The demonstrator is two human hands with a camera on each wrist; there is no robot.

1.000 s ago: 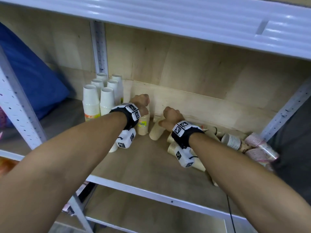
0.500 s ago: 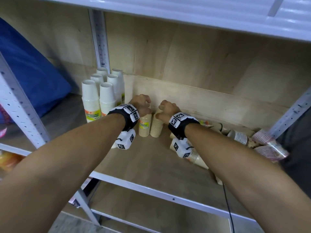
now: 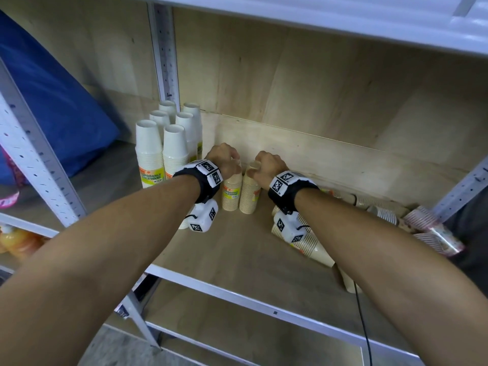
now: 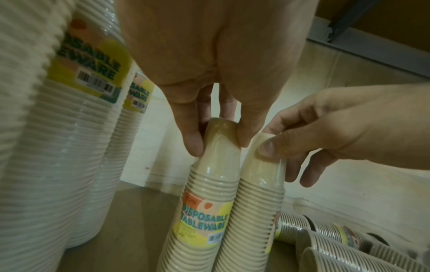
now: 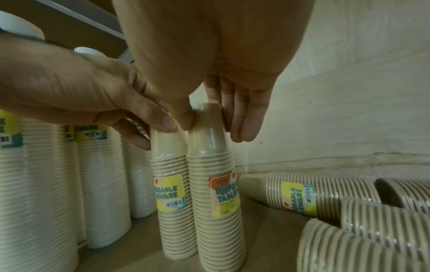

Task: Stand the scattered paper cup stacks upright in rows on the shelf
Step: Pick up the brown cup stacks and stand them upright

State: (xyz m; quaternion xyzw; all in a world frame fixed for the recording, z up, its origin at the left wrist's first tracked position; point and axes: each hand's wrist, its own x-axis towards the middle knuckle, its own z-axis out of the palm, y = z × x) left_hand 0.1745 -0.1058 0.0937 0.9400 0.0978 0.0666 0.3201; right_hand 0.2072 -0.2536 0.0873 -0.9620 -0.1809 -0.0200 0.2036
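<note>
The left hand pinches the top of a tan paper cup stack that stands upright on the wooden shelf, its fingers narrowed around the uppermost cup. The right hand does the same with a second tan stack, thumb and fingers closed narrowly on its top cup. The two stacks stand side by side, touching along their lower halves; in the wrist views the second one leans slightly toward its neighbour at the top. Each wears a clear wrapper and a yellow label reading "Disposable Tableware".

From the held pair, six white cup stacks stand at about ten o'clock in the head view, upright in two rows of three against the back left of the shelf, near the pair but apart from it. At about three to four o'clock lie more tan stacks on their sides, one partly under the right forearm, others along the back panel with their labels turned sideways. Farther toward three o'clock, by the right upright post, lie pink-striped cup stacks in clear wrap, also on their sides.

A blue cushion-like bundle fills the neighbouring bay at nine o'clock. Both wrists carry black straps with white marker blocks.
</note>
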